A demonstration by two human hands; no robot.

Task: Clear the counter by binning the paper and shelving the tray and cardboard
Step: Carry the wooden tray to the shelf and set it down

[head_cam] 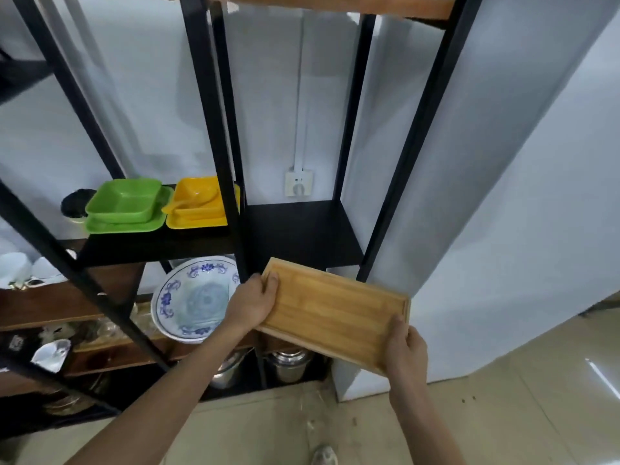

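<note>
The wooden tray [333, 313] is held in the air with both hands, tilted, just in front of the black shelf [302, 229] of the metal rack and a little below it; the left hand [253, 305] is clamped on its far left corner with the thumb on top, and the right hand [406, 347] is closed on its near right corner. To the left on the same level sit a green dish [125, 204] and a yellow dish [198, 203]. Below them a blue-and-white bowl [191, 297] leans on a wooden shelf, and steel pots [288, 364] stand lower down by the tiled floor.
</note>
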